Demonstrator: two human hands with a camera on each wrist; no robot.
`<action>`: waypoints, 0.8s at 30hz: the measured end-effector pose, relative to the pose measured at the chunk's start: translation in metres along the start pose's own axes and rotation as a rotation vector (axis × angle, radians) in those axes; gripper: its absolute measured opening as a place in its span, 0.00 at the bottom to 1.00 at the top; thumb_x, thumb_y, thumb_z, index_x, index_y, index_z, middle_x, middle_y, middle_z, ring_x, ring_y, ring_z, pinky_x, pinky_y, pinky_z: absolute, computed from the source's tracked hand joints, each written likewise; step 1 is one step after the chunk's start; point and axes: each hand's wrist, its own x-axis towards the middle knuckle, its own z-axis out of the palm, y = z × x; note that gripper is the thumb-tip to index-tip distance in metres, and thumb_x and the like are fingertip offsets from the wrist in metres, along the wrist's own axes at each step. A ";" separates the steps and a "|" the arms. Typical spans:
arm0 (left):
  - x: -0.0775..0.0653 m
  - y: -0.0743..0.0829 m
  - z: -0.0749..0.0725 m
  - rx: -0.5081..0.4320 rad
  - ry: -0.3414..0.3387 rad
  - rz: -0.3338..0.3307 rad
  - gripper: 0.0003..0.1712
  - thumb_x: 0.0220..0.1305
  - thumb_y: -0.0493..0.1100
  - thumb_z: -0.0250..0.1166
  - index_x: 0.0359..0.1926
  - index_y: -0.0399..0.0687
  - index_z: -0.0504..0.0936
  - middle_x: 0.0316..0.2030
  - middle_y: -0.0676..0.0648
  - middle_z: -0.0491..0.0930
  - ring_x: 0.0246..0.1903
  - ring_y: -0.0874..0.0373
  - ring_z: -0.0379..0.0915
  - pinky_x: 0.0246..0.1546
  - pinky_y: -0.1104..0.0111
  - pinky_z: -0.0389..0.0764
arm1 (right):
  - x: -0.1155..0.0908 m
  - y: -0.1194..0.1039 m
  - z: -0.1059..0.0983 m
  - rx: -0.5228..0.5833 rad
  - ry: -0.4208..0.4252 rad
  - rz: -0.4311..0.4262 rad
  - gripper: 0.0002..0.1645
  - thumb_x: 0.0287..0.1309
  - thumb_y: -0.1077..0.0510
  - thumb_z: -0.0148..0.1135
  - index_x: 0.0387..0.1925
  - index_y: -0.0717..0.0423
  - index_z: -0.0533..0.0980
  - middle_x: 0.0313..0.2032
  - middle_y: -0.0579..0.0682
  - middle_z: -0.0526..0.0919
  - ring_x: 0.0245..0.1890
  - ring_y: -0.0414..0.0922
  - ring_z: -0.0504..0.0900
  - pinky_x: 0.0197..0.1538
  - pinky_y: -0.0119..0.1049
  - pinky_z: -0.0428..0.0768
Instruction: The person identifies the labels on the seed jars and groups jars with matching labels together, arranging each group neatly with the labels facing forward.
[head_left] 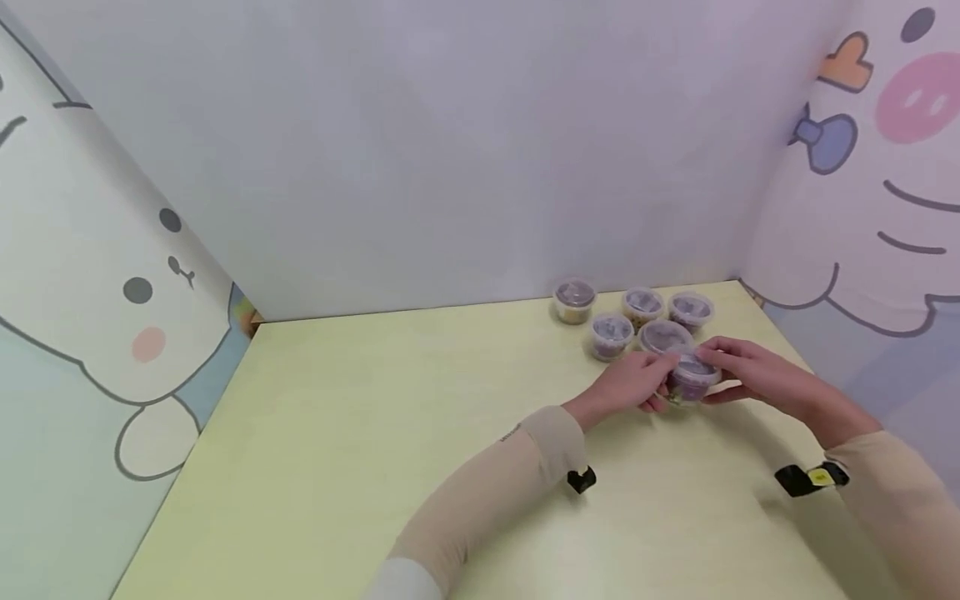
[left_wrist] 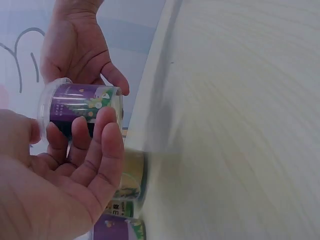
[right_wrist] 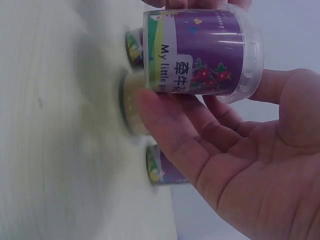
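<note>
Both hands hold one small clear plastic cup with a lid, at the front of a cluster of similar cups. A purple label with flowers and the words "My little" wraps this cup. My left hand grips its left side, fingers curled along the label in the left wrist view. From the opposite side my right hand holds it, thumb up by the lid and fingers lower on the wall. In the left wrist view the cup hangs over the table, its base apart from the surface.
Right behind the held cup stands a wider-lidded cup. Several more lidded cups surround it: one at the left, one at the far left, two at the back. The pale yellow table meets a white wall behind.
</note>
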 end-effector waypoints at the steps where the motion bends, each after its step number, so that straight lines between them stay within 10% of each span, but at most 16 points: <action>1: -0.003 0.001 -0.006 -0.028 0.002 0.003 0.32 0.77 0.65 0.49 0.28 0.45 0.78 0.24 0.46 0.80 0.24 0.53 0.83 0.29 0.60 0.86 | 0.002 -0.005 0.004 0.003 -0.016 -0.007 0.31 0.82 0.47 0.42 0.66 0.73 0.59 0.53 0.63 0.74 0.48 0.46 0.83 0.50 0.48 0.85; 7: -0.023 0.007 -0.045 -0.168 0.032 0.018 0.32 0.74 0.63 0.54 0.23 0.43 0.73 0.18 0.46 0.74 0.22 0.50 0.84 0.37 0.46 0.86 | 0.012 -0.034 0.031 -0.003 -0.075 -0.095 0.37 0.82 0.44 0.37 0.74 0.69 0.53 0.60 0.63 0.71 0.52 0.44 0.81 0.52 0.44 0.84; 14: -0.046 0.007 -0.098 -0.254 0.051 0.034 0.28 0.74 0.59 0.54 0.25 0.41 0.72 0.24 0.44 0.78 0.20 0.54 0.82 0.25 0.63 0.86 | 0.025 -0.059 0.050 -0.001 -0.197 -0.303 0.33 0.83 0.53 0.36 0.80 0.60 0.47 0.67 0.57 0.67 0.59 0.45 0.79 0.59 0.36 0.79; 24: -0.081 -0.009 -0.168 -0.204 0.124 0.036 0.30 0.77 0.63 0.50 0.33 0.40 0.74 0.30 0.43 0.78 0.28 0.53 0.83 0.36 0.57 0.87 | 0.080 -0.090 0.105 0.134 -0.188 -0.342 0.35 0.79 0.48 0.48 0.80 0.47 0.51 0.71 0.60 0.62 0.67 0.49 0.71 0.63 0.44 0.77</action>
